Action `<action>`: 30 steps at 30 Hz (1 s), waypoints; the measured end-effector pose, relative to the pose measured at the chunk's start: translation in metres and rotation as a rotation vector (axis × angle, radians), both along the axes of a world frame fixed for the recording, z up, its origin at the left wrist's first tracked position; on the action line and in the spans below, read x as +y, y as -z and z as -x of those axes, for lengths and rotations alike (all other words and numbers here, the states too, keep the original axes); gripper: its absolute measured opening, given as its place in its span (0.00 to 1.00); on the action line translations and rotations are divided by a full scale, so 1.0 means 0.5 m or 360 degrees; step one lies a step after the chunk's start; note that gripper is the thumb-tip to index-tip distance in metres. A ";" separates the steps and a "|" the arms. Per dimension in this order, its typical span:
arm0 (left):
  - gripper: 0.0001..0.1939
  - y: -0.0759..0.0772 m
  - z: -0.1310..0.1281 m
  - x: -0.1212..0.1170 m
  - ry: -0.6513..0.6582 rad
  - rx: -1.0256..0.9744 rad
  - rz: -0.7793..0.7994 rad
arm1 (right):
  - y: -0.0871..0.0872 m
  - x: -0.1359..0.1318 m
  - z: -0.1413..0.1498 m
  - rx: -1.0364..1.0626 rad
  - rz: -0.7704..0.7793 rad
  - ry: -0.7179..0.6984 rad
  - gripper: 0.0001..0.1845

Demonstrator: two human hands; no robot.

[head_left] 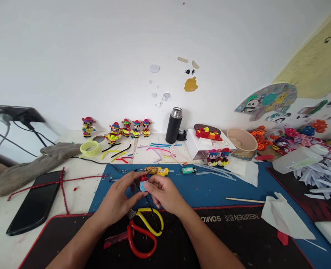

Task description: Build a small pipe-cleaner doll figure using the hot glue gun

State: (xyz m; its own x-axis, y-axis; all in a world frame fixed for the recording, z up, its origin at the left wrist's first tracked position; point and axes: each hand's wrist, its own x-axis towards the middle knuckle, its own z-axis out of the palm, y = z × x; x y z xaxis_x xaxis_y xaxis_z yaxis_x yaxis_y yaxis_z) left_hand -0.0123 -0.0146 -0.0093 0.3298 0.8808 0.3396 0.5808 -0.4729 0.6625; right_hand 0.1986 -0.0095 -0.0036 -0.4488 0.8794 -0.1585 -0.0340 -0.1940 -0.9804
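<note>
Over the blue mat, both hands meet at a small red and light-blue fuzzy piece (143,185), partly hidden by the fingers. My left hand (120,198) closes on its left side, with thumb below and forefinger above. From the right, my right hand (164,192) pinches its light-blue part between thumb and fingers. Just behind the hands lies a yellow hot glue gun (161,171). Scissors (143,244) with one red and one yellow handle lie under the hands, their blades hidden. Beside them is a red-handled tool (117,239).
Several small figurines (115,132) stand along the wall. Behind the mat are pipe cleaners (154,149), a black flask (173,125) and a white box (200,149). A phone (35,203) lies left; a wooden stick (245,200) and tissue (287,216) lie right.
</note>
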 end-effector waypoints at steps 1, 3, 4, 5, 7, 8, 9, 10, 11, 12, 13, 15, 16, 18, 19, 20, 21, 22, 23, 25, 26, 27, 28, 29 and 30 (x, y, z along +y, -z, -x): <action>0.23 0.000 0.000 0.000 -0.0009 -0.0006 0.0000 | -0.002 -0.001 0.000 -0.0005 0.0002 -0.0002 0.28; 0.22 -0.002 -0.001 0.000 -0.0029 -0.0016 -0.0010 | -0.005 -0.001 0.000 -0.0016 0.0004 -0.0012 0.28; 0.22 -0.003 -0.001 0.000 -0.0039 -0.0017 -0.0015 | -0.006 -0.001 0.000 -0.0019 0.0008 -0.0017 0.29; 0.21 -0.004 -0.002 -0.001 -0.0048 -0.0013 -0.0019 | -0.005 -0.001 0.000 -0.0021 0.0014 -0.0021 0.29; 0.21 -0.006 -0.003 -0.001 -0.0072 0.0011 -0.0026 | -0.004 -0.001 0.001 -0.0025 0.0032 -0.0026 0.29; 0.20 -0.006 -0.003 -0.002 -0.0086 0.0028 -0.0033 | -0.002 -0.001 0.001 -0.0026 0.0041 -0.0029 0.29; 0.20 -0.005 -0.003 -0.002 -0.0099 0.0042 -0.0049 | -0.001 -0.001 0.002 -0.0025 0.0047 -0.0036 0.28; 0.19 -0.004 -0.003 -0.003 -0.0107 0.0054 -0.0071 | 0.000 -0.001 0.002 -0.0024 0.0048 -0.0048 0.28; 0.19 -0.003 -0.003 -0.004 -0.0112 0.0061 -0.0099 | 0.000 -0.002 0.002 -0.0022 0.0042 -0.0060 0.27; 0.18 -0.002 -0.003 -0.004 -0.0112 0.0066 -0.0128 | 0.000 -0.004 0.003 -0.0020 0.0034 -0.0069 0.27; 0.18 0.000 -0.003 -0.005 -0.0110 0.0068 -0.0153 | -0.001 -0.005 0.003 -0.0017 0.0025 -0.0072 0.26; 0.18 0.002 -0.004 -0.005 -0.0101 0.0070 -0.0179 | -0.003 -0.007 0.004 -0.0016 0.0007 -0.0062 0.25; 0.18 0.002 -0.005 -0.005 -0.0091 0.0068 -0.0177 | -0.004 -0.008 0.004 -0.0019 -0.0002 -0.0054 0.25; 0.18 0.003 -0.008 -0.004 -0.0065 0.0057 -0.0159 | -0.005 -0.008 0.005 -0.0030 -0.0018 -0.0027 0.26; 0.19 0.003 -0.009 -0.003 -0.0056 0.0050 -0.0151 | -0.005 -0.007 0.006 -0.0038 -0.0027 -0.0008 0.26; 0.19 0.002 -0.011 -0.003 -0.0046 0.0043 -0.0146 | -0.005 -0.007 0.007 -0.0043 -0.0032 0.0010 0.26; 0.20 0.001 -0.012 -0.003 -0.0037 0.0036 -0.0145 | -0.004 -0.006 0.007 -0.0045 -0.0033 0.0028 0.26; 0.21 0.000 -0.013 -0.003 -0.0026 0.0028 -0.0146 | -0.004 -0.006 0.007 -0.0046 -0.0033 0.0039 0.26; 0.22 -0.002 -0.014 -0.003 -0.0016 0.0018 -0.0149 | -0.004 -0.006 0.008 -0.0045 -0.0030 0.0041 0.26; 0.24 -0.006 -0.014 -0.005 0.0009 0.0004 -0.0157 | -0.005 -0.006 0.007 -0.0041 -0.0024 0.0036 0.26; 0.24 -0.009 -0.014 -0.005 0.0023 0.0003 -0.0161 | -0.006 -0.007 0.007 -0.0039 -0.0022 0.0031 0.26; 0.24 -0.011 -0.014 -0.006 0.0033 0.0006 -0.0166 | -0.006 -0.007 0.006 -0.0039 -0.0022 0.0030 0.25; 0.23 -0.013 -0.014 -0.007 0.0042 0.0012 -0.0171 | -0.007 -0.008 0.006 -0.0039 -0.0021 0.0027 0.25; 0.23 -0.014 -0.014 -0.007 0.0048 0.0019 -0.0173 | -0.007 -0.008 0.005 -0.0039 -0.0020 0.0028 0.25; 0.22 -0.015 -0.014 -0.007 0.0050 0.0025 -0.0174 | -0.007 -0.008 0.005 -0.0042 -0.0023 0.0029 0.25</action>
State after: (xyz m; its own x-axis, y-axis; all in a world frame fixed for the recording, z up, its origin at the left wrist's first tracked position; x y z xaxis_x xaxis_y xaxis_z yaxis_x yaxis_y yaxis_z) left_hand -0.0055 -0.0181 -0.0020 0.3630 0.8279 0.4276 0.5744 -0.5601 0.5969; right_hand 0.1960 -0.0135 -0.0003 -0.4288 0.8896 -0.1575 -0.0115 -0.1797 -0.9837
